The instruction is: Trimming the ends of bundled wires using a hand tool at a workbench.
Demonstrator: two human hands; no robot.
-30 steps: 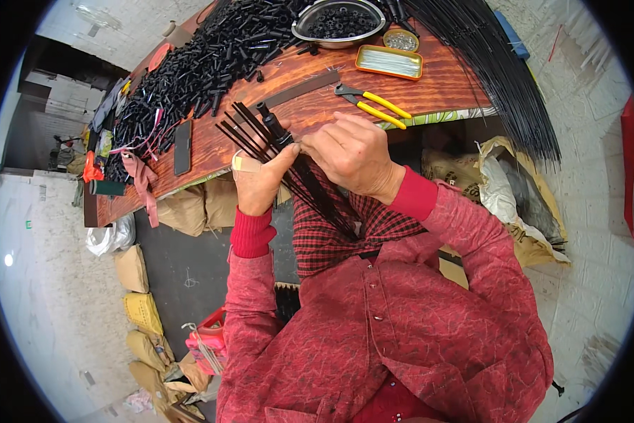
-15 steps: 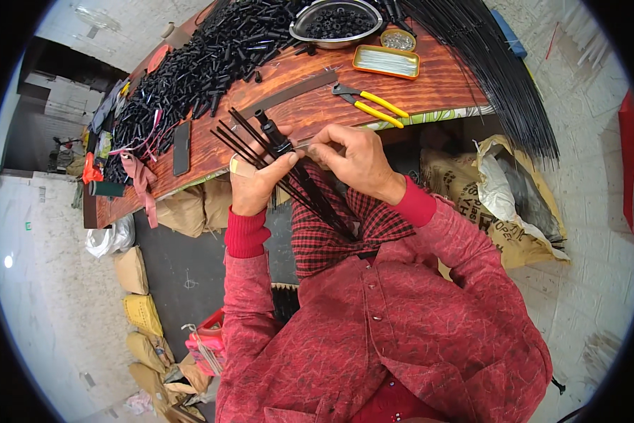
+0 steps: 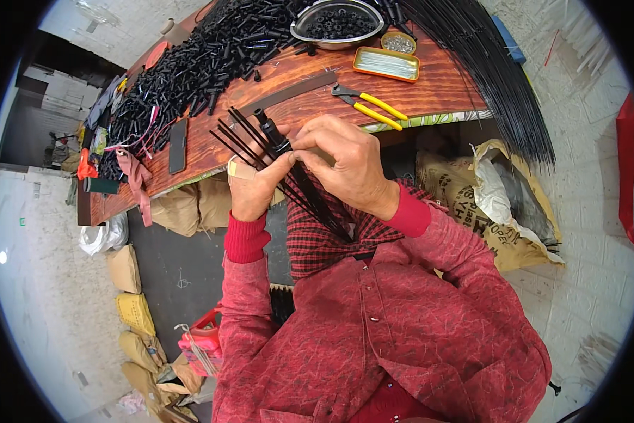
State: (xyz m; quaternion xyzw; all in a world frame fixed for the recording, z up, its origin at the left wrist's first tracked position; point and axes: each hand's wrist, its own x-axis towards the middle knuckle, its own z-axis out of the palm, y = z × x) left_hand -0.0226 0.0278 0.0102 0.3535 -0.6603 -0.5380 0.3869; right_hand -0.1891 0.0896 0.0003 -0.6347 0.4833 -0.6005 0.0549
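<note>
My left hand (image 3: 252,189) is closed round a bundle of thin black rods (image 3: 322,208) with a stepped black plastic tube (image 3: 266,125) at its upper end. Some rods fan out up and left past the thumb, while the rest slope down to my lap. Pinched together, the fingertips of my right hand (image 3: 348,158) meet the left thumb tip at the tube's collar; whatever they grip there is too small to make out. A tan plaster covers part of the left hand near the thumb base.
Beyond my hands, the wooden table (image 3: 299,74) carries yellow-handled pliers (image 3: 373,109), a dark flat bar (image 3: 288,93), a tray of thin pale wires (image 3: 387,63), a metal bowl (image 3: 338,39), heaped black tubes (image 3: 183,77) and a phone (image 3: 179,146). An open sack (image 3: 465,190) stands right.
My right hand has closed in on the tube's collar, its fingers now curled higher over it. A thin strand seen between the fingertips earlier is hidden now. My left hand keeps its hold.
</note>
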